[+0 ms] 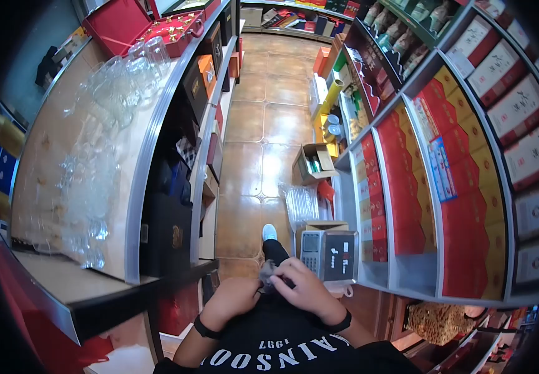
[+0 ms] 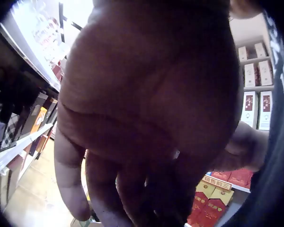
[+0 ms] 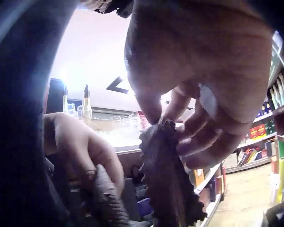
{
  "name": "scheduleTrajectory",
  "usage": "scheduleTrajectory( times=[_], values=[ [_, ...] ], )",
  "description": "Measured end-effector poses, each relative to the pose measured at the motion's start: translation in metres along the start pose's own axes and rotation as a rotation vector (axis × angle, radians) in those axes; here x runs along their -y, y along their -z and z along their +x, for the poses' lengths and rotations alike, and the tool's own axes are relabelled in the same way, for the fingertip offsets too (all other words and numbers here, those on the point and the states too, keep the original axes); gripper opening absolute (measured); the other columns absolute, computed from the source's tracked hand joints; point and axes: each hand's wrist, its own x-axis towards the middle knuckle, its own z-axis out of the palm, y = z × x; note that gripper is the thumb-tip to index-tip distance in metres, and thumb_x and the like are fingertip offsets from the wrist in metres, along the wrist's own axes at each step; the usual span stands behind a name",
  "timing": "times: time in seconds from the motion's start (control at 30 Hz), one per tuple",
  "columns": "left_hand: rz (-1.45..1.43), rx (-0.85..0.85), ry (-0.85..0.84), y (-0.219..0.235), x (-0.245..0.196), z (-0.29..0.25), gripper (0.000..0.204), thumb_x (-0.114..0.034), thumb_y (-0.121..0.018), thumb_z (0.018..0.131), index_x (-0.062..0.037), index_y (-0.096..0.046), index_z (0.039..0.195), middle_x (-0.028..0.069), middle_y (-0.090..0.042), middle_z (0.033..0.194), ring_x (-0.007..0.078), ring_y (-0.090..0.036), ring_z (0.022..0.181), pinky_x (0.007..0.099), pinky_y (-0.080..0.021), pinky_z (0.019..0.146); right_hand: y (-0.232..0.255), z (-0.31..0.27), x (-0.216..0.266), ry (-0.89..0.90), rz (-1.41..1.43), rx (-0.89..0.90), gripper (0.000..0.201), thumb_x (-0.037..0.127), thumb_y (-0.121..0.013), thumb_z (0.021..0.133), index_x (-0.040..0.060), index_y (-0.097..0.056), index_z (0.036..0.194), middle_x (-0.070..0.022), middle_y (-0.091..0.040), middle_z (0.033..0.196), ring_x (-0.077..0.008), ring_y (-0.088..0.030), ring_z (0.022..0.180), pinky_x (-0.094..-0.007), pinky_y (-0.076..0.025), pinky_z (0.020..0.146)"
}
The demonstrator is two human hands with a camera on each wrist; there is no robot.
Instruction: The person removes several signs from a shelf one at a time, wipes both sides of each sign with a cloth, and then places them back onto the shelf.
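In the head view both hands meet in front of the dark shirt at a crumpled grey cloth [image 1: 267, 272]. My right hand [image 1: 304, 287] pinches its upper edge between thumb and fingers. Seen from the right wrist, the cloth [image 3: 163, 177] hangs down from those fingertips, dark, with a ruffled edge. My left hand [image 1: 235, 296] is close beside, and in the right wrist view its curled fingers [image 3: 97, 153] grip a ribbed grey piece of fabric [image 3: 109, 198]. The left wrist view is filled by the shaded palm [image 2: 151, 94], which hides the cloth.
On the left, a counter [image 1: 133, 230] carries many clear glasses [image 1: 110, 93] and an open red case [image 1: 173, 34]. Shelves of red and yellow boxes [image 1: 463, 230] line the right. A grey scale [image 1: 329, 255] with a keypad and an open carton [image 1: 314, 163] stand beside the tiled aisle [image 1: 247, 124].
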Motion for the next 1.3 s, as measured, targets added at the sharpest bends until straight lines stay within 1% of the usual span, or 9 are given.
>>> scheduleTrajectory(
  times=[0.1,0.2,0.43,0.5,0.63,0.8,1.1,1.2,1.3],
  values=[
    [-0.015,-0.011,0.071,0.038,0.008,0.04,0.025,-0.027,-0.066,0.092,-0.0029,-0.07,0.095,0.024,-0.072,0.097,0.0443,-0.07,0.092,0.0528,-0.056,0.083,0.018,0.055,-0.012,0.114,-0.046,0.106,0.019,0.017,-0.072,0.096,0.0016,-0.069,0.107,-0.0136,-0.06,0.104,-0.0313,-0.063,0.093,-0.0375,-0.052,0.083],
    [-0.037,-0.065,0.102,0.097,0.001,0.091,0.029,-0.029,-0.064,0.093,-0.0014,-0.071,0.09,0.0235,-0.072,0.09,0.0449,-0.07,0.088,0.0543,-0.056,0.081,0.057,0.115,-0.019,0.114,-0.092,0.161,0.021,0.02,-0.071,0.098,0.0027,-0.07,0.11,-0.013,-0.059,0.109,-0.0302,-0.064,0.096,-0.0369,-0.053,0.086],
    [-0.124,-0.164,0.051,0.199,0.009,0.222,0.024,-0.022,-0.062,0.094,0.0008,-0.069,0.096,0.0252,-0.071,0.096,0.0454,-0.068,0.093,0.0531,-0.054,0.084,0.141,0.264,-0.043,0.115,-0.103,0.195,0.022,0.022,-0.069,0.099,0.0042,-0.071,0.112,-0.0151,-0.058,0.111,-0.0348,-0.065,0.1,-0.0407,-0.053,0.089],
    [-0.142,-0.191,0.023,0.219,0.021,0.251,0.022,-0.02,-0.061,0.095,0.0012,-0.068,0.099,0.025,-0.07,0.097,0.0452,-0.067,0.095,0.051,-0.053,0.084,0.159,0.301,-0.046,0.145,-0.108,0.191,0.023,0.023,-0.069,0.099,0.0056,-0.071,0.113,-0.0148,-0.059,0.112,-0.0346,-0.065,0.099,-0.0405,-0.054,0.087],
    [-0.238,-0.212,0.061,0.271,0.028,0.291,0.023,-0.019,-0.06,0.096,0.0011,-0.068,0.103,0.0254,-0.07,0.099,0.0449,-0.067,0.096,0.0506,-0.054,0.085,0.185,0.362,-0.051,0.122,-0.101,0.185,0.023,0.024,-0.07,0.099,0.0058,-0.072,0.113,-0.0144,-0.059,0.113,-0.034,-0.066,0.099,-0.0401,-0.055,0.086],
    [-0.286,-0.176,0.079,0.325,0.053,0.353,0.024,-0.021,-0.062,0.097,0.0002,-0.069,0.107,0.0247,-0.071,0.1,0.044,-0.067,0.097,0.0495,-0.054,0.084,0.204,0.433,-0.06,0.073,-0.107,0.122,0.022,0.022,-0.07,0.098,0.0055,-0.073,0.113,-0.014,-0.06,0.111,-0.0334,-0.067,0.097,-0.0402,-0.055,0.085],
    [-0.316,-0.108,-0.11,0.446,0.107,0.516,0.026,-0.021,-0.066,0.094,0.0016,-0.068,0.106,0.0274,-0.069,0.095,0.0451,-0.067,0.087,0.0483,-0.053,0.077,0.241,0.588,-0.075,-0.06,-0.227,-0.118,0.019,0.02,-0.069,0.098,0.0055,-0.071,0.11,-0.0132,-0.063,0.107,-0.0342,-0.067,0.096,-0.0424,-0.054,0.082],
    [-0.418,0.06,-0.117,0.49,0.108,0.564,0.029,-0.024,-0.069,0.094,0.002,-0.068,0.108,0.0264,-0.069,0.092,0.0413,-0.068,0.083,0.046,-0.053,0.076,0.258,0.626,-0.077,-0.079,-0.28,-0.169,0.018,0.016,-0.068,0.098,0.0053,-0.069,0.112,-0.0139,-0.063,0.107,-0.0357,-0.067,0.098,-0.0437,-0.054,0.084],
    [-0.506,0.057,-0.231,0.527,0.1,0.6,0.031,-0.026,-0.07,0.097,0.0019,-0.07,0.11,0.0232,-0.07,0.089,0.0346,-0.069,0.081,0.0429,-0.053,0.075,0.282,0.65,-0.076,-0.097,-0.329,-0.207,0.021,0.013,-0.066,0.098,0.0065,-0.068,0.118,-0.0145,-0.063,0.107,-0.0368,-0.066,0.098,-0.0439,-0.054,0.085]
  ],
)
